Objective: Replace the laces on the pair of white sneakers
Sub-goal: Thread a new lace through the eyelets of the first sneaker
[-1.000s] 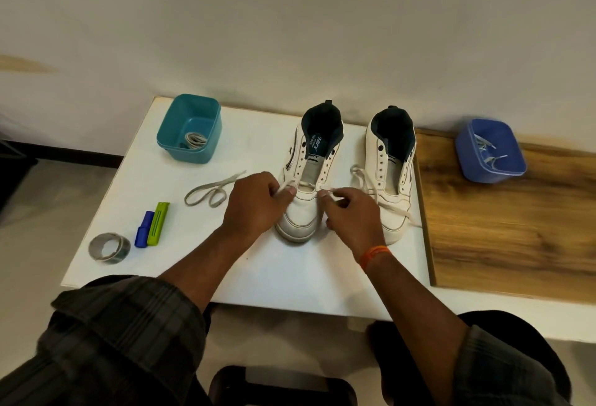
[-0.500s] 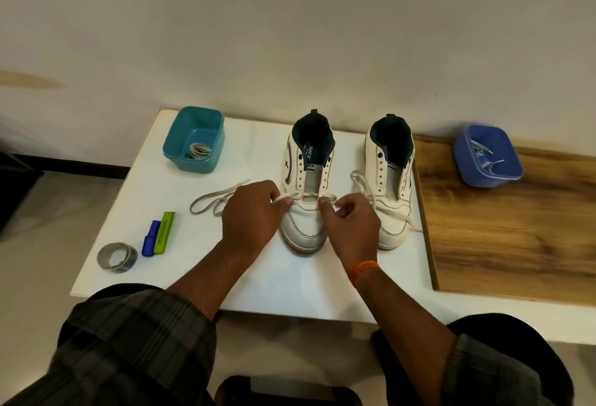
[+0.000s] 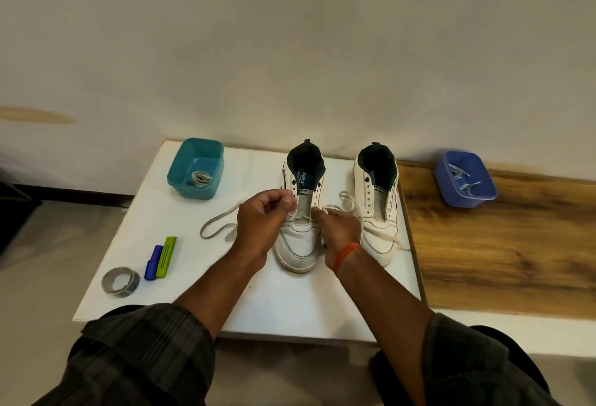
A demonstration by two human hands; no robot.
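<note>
Two white sneakers are sitting side by side on the white counter (image 3: 283, 302), toes pointing at the person. Taking the left sneaker (image 3: 301, 212) as the landmark: both hands are working right over its tongue. The left hand (image 3: 263, 221) is hovering at its left edge with the fingers (image 3: 285, 200) curled in, pinching a lace end by the eyelets. The right hand (image 3: 338, 228) is sitting at its right edge, fingers clenched around the other bit of lace, though that grip is partly hidden. The lace (image 3: 301, 218) is crossing the lowest eyelets between the two hands.

Right of that sneaker the other sneaker (image 3: 377, 205) is trailing a loose lace. Left of it, a spare lace (image 3: 216, 223) is lying looped on the counter, with a teal tub (image 3: 196, 168) behind that, and a green and blue tool (image 3: 161, 259) plus a roll of tape (image 3: 120, 281) nearer the person. Far right, a blue tub (image 3: 464, 178) is resting on the wooden part.
</note>
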